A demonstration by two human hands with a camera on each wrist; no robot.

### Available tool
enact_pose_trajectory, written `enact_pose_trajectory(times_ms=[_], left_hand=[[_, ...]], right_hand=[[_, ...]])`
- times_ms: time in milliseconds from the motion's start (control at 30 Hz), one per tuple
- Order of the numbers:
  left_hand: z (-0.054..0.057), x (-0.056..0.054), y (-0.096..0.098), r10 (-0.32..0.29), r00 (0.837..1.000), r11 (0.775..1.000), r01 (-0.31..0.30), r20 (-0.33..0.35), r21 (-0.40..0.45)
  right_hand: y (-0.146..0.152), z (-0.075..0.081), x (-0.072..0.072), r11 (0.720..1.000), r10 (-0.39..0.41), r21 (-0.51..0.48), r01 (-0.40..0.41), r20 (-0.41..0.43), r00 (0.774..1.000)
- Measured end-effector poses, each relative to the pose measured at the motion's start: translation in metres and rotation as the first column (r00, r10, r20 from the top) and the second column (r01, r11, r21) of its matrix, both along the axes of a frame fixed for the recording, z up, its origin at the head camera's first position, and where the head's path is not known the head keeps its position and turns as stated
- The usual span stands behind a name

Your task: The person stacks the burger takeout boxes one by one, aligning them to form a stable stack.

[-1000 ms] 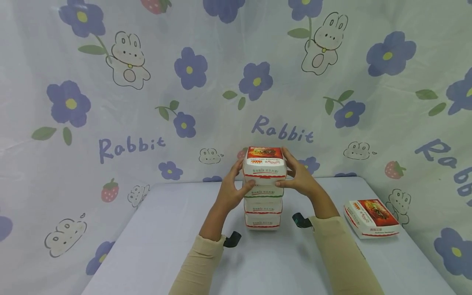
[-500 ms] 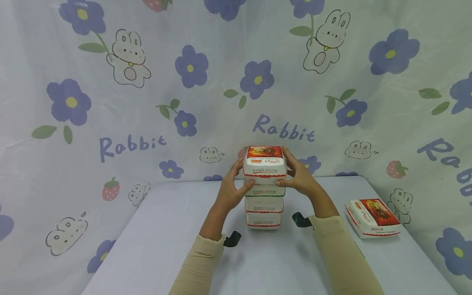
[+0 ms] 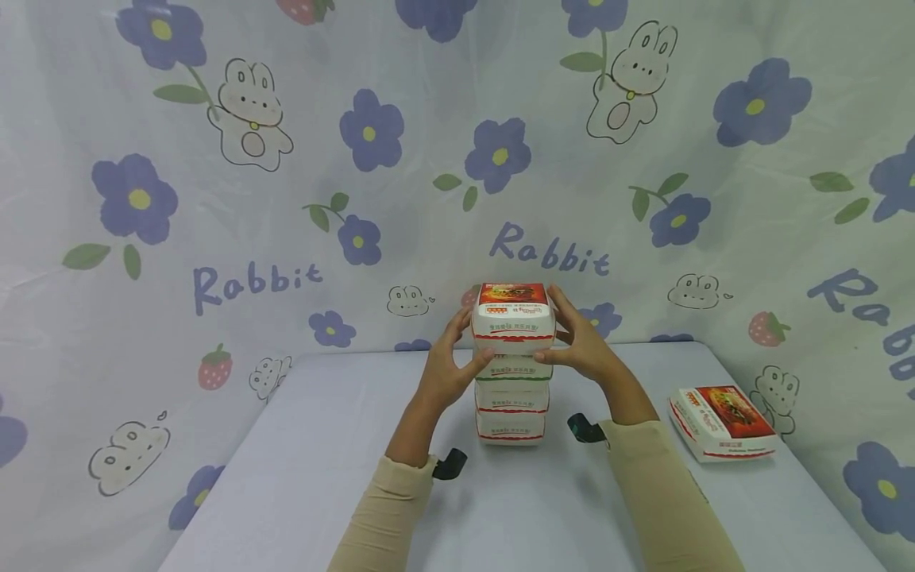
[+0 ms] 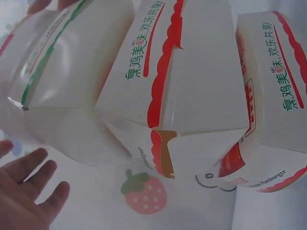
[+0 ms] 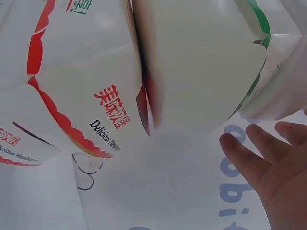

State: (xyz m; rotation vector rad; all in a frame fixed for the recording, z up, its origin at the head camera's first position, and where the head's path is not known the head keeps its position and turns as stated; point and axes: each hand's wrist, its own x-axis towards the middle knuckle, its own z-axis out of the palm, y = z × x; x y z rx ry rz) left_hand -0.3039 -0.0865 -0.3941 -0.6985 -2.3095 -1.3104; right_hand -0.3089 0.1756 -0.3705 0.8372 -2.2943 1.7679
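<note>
In the head view, a stack of several white paper hamburger boxes stands mid-table. My left hand (image 3: 452, 361) and right hand (image 3: 582, 342) hold the top burger box (image 3: 513, 322) from either side, thumbs at its lower front edge and index fingers along its sides. A green-lined burger box (image 3: 516, 369) sits directly below, and red-lined burger boxes (image 3: 511, 411) form the bottom of the stack. In the left wrist view, the lower fingers (image 4: 41, 177) spread apart from the boxes. The right wrist view likewise shows spread fingers (image 5: 259, 153) beside the stack; its thumb is hidden.
Another burger box (image 3: 723, 423) lies at the table's right side, apart from the stack. The white table (image 3: 300, 477) reaches back to a curtain (image 3: 429, 199) printed with rabbits and flowers. A black wrist camera (image 3: 449, 464) projects below the left hand.
The top burger box appears to shift very slightly upward against my thumbs. Both hands stay in nearly the same place, and the rest of the stack looks unchanged.
</note>
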Motion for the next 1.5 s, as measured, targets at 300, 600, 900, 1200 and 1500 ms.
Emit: enact_pose_trajectory(times_ms=[300,600,900,1200,1500], left_hand=[[0.000,0.002,-0.001,0.005,1.000,1.000,-0.005,0.002,-0.009],[-0.001,0.003,-0.003,0.008,1.000,1.000,-0.008,0.002,-0.009],[0.002,0.005,-0.009,0.021,1.000,1.000,-0.021,-0.019,0.002],[0.003,0.003,-0.012,0.020,0.996,1.000,-0.017,-0.088,0.025],[0.010,0.002,-0.008,-0.003,0.994,0.999,0.009,-0.113,0.050]], right_hand=[[0.002,-0.002,-0.001,1.000,-0.004,-0.002,0.004,0.003,1.000],[0.008,-0.007,0.003,1.000,-0.004,-0.006,0.004,0.029,1.000],[0.027,-0.019,0.008,0.996,-0.045,0.072,0.044,0.023,0.999],[0.046,-0.036,0.014,0.991,-0.077,0.109,0.074,0.021,0.997],[0.079,-0.050,0.023,0.971,-0.147,0.194,0.137,0.035,0.989]])
